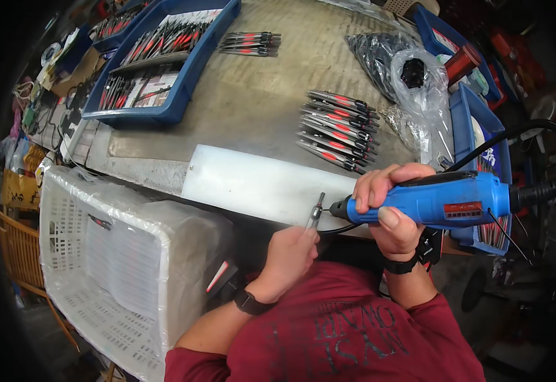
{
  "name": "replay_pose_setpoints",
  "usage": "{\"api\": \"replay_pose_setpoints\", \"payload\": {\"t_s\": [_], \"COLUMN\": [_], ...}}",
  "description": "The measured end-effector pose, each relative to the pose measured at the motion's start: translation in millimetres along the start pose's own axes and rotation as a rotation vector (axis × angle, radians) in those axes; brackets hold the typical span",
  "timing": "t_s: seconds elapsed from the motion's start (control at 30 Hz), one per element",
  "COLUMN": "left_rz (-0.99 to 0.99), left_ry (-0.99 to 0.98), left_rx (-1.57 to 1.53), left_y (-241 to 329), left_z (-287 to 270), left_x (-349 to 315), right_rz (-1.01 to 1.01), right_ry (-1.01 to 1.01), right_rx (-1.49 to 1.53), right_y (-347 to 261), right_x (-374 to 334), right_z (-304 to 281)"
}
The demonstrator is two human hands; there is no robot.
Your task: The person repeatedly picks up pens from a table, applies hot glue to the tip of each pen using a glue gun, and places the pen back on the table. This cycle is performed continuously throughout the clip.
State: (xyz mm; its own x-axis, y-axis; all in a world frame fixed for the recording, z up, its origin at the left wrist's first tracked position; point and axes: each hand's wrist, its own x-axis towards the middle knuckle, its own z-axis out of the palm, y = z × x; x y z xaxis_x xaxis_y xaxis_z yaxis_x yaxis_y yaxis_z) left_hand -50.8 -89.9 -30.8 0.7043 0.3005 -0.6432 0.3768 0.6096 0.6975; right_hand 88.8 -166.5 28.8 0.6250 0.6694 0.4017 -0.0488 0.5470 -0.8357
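My right hand (389, 207) is wrapped round a blue electric screwdriver (463, 196), held level with its tip pointing left. A thick black cord runs from its rear end. In my closed left hand (294, 253) is a slim grey hand tool (317, 212) with a dark tip, standing tilted upward. The screwdriver's bit meets or nearly meets the side of this tool; contact cannot be made out. Both hands are at the near edge of a white plastic board (246, 184). Beyond the board lies a row of several similar grey, red and black tools (336, 132).
A white plastic-lined basket (163, 261) stands at the left, with one small tool inside. A blue tray (176, 113) of similar tools sits at the back left. Another small group of tools (249, 43) lies beyond. Clear plastic bags (418, 83) and blue bins (471, 105) line the right.
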Motion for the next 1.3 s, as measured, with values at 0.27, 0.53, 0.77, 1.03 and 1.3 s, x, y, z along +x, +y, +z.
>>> {"api": "replay_pose_setpoints", "payload": {"t_s": [0.27,0.53,0.77,1.03,1.3], "left_rz": [0.005,0.015,0.020,0.028,0.065], "left_ry": [-0.018,-0.020,-0.015,0.015,-0.025], "left_rx": [-0.024,-0.013,0.010,0.007,-0.047], "left_y": [-0.5,0.3,2.5,-6.1,-6.6], "left_z": [-0.3,0.1,0.8,1.0,2.2], "left_x": [0.2,-0.2,0.3,3.9,3.8], "right_rz": [-0.007,-0.011,-0.078,-0.038,0.068], "right_ry": [-0.019,-0.017,-0.116,-0.295,-0.192], "right_rx": [0.007,-0.034,-0.347,-0.741,-0.311], "right_y": [2.4,4.4,13.0,10.5,16.4], "right_x": [2.3,2.1,5.1,21.1,17.7], "right_z": [2.9,2.1,-2.5,9.2,9.1]}}
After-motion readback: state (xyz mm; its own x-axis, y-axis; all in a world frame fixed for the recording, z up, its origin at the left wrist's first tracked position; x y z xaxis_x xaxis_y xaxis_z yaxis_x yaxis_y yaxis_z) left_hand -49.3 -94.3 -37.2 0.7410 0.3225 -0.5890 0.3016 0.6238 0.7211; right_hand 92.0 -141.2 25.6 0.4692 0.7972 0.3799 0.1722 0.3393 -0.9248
